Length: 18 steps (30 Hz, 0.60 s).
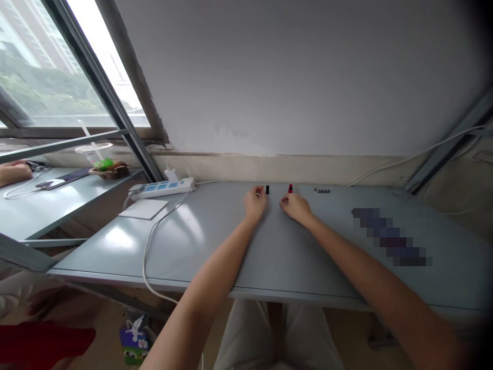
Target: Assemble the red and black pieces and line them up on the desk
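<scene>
On the grey desk (215, 257), my left hand (254, 204) rests near the back edge with its fingers closed in a pinch. A speck of red shows at its fingertips, too small to name. Just right of those fingertips a small black cylinder (267, 189) stands upright. My right hand (297, 206) lies a little further right, fingers curled together; what they hold, if anything, is hidden. Right behind it stands a small red and black piece (290, 188), partly covered by the hand. Several small dark metallic pieces (322, 191) sit in a row to the right.
A white power strip (164, 188) with a plugged-in charger lies at the back left, beside a flat white square (144, 209). A white cable (148, 246) runs over the front edge. A blurred-out dark object (393, 237) lies at right. Another person's hand (15, 172) is at far left.
</scene>
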Available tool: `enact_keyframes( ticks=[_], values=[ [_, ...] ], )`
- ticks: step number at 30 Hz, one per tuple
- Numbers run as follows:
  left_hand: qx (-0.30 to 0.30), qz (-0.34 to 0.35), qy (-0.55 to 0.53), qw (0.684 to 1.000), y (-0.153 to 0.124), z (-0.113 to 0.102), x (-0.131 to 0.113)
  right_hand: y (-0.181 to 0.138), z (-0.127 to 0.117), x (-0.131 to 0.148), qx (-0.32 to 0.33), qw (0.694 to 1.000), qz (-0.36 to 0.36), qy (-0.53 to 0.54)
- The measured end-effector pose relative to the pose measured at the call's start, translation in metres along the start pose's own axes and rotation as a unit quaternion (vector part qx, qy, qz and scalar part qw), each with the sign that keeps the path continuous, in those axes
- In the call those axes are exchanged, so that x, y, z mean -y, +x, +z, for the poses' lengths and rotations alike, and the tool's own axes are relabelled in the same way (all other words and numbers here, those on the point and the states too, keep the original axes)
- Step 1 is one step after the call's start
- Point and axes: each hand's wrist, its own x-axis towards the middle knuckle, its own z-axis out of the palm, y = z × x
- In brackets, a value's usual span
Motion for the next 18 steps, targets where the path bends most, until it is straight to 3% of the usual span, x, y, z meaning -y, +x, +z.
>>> enact_keyframes(
  ticks=[3,8,18],
  values=[
    [0.088,0.067,0.027,0.994,-0.010,0.009,-0.014,-0.014,-0.011,-0.022,-0.017,1.000,0.011,-0.016],
    [0.229,0.133,0.120,0.957,-0.018,0.023,-0.024,-0.023,-0.015,-0.042,-0.051,0.998,0.019,-0.024],
    [0.260,0.189,0.256,0.911,-0.014,0.038,-0.030,-0.025,-0.007,-0.045,-0.027,0.999,-0.002,-0.043]
  ],
)
